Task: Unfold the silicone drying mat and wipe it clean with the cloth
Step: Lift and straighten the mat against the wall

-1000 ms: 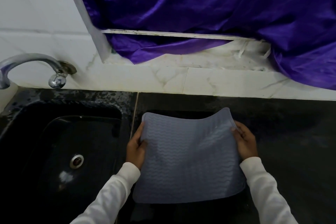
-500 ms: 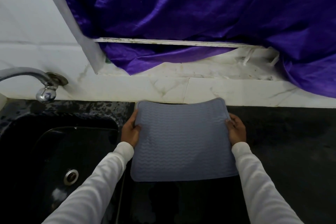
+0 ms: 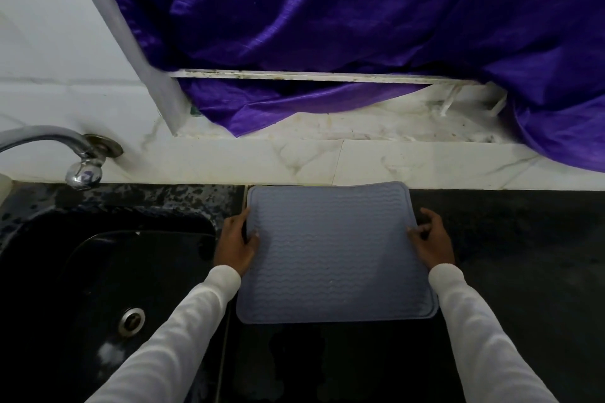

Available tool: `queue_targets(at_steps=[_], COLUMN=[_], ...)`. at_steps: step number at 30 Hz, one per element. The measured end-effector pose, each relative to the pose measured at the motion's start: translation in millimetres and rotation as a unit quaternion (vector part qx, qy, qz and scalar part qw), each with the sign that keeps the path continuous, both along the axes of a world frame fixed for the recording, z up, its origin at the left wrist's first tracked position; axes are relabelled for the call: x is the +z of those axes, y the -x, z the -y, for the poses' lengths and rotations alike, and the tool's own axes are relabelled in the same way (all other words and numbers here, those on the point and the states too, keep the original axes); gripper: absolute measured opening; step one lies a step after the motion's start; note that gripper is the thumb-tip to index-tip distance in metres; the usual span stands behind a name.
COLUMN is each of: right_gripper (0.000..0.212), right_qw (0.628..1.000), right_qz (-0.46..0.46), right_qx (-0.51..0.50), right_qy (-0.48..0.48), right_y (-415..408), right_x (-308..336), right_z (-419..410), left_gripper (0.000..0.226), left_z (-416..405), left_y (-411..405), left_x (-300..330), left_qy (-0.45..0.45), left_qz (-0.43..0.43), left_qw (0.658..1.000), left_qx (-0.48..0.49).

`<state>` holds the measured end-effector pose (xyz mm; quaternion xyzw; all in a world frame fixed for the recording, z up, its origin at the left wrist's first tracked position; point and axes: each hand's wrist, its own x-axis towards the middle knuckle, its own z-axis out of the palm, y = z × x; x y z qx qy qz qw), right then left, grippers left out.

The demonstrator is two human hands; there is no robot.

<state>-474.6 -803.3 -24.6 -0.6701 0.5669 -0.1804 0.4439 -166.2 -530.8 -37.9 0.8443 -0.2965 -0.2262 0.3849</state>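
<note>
The grey silicone drying mat (image 3: 334, 252), ribbed with wavy lines, lies spread open and nearly flat on the black counter (image 3: 510, 255), its far edge against the white marble backsplash. My left hand (image 3: 237, 240) grips the mat's left edge, thumb on top. My right hand (image 3: 430, 239) pinches the right edge the same way. Both arms wear white sleeves. No cloth is in view.
A black sink (image 3: 98, 288) with a steel drain (image 3: 131, 321) sits left of the mat, under a chrome tap (image 3: 65, 154). A purple curtain (image 3: 360, 26) hangs over the window ledge (image 3: 360, 131) behind the counter.
Both hands have carried the mat away from me and lowered it; its raised, curled far edge now lies flat against the backsplash.
</note>
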Motion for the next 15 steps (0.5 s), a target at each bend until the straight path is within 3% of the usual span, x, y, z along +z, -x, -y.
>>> queue_targets(at_steps=[10, 15], right_gripper=[0.050, 0.045], right_qw=[0.999, 0.997], right_qz=[-0.020, -0.043], right_qx=[0.030, 0.063], right_qy=[-0.035, -0.027], right_y=[51, 70], right_x=[9, 1], right_z=[-51, -72], left_gripper=[0.054, 0.074], left_z=[-71, -92], left_y=[58, 76], left_x=[-5, -8], left_qy=[-0.050, -0.049], left_qz=[0.065, 0.052], left_qw=[0.996, 0.996], left_qx=[-0.027, -0.046])
